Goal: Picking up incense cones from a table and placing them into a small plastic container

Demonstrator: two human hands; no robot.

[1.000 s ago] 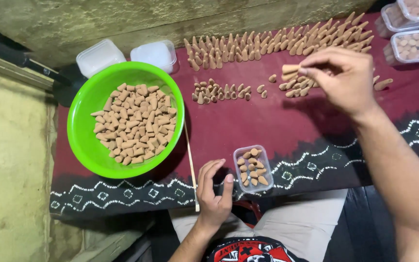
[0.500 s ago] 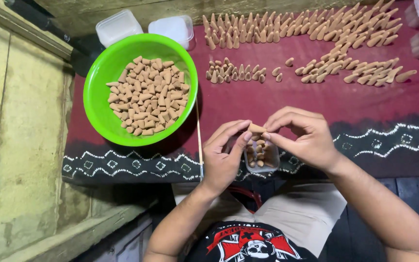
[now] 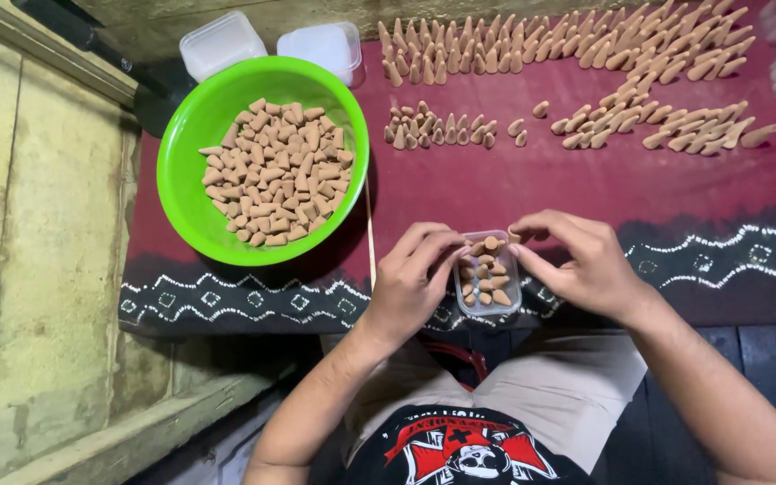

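Both hands meet over a small clear plastic box (image 3: 488, 286) of tan incense cones at the near edge of the bench (image 3: 586, 193). The left hand (image 3: 415, 278) cups its side, fingers curled against it, while the right hand (image 3: 577, 260) pinches one cone (image 3: 493, 242) at its top. A green bowl (image 3: 192, 126) of cones sits to the left.

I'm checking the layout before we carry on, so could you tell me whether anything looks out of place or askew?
Mostly tidy. A few brown cones lie tipped and scattered on the red cloth between the two lower groups. A thin stick lies beside the green bowl.
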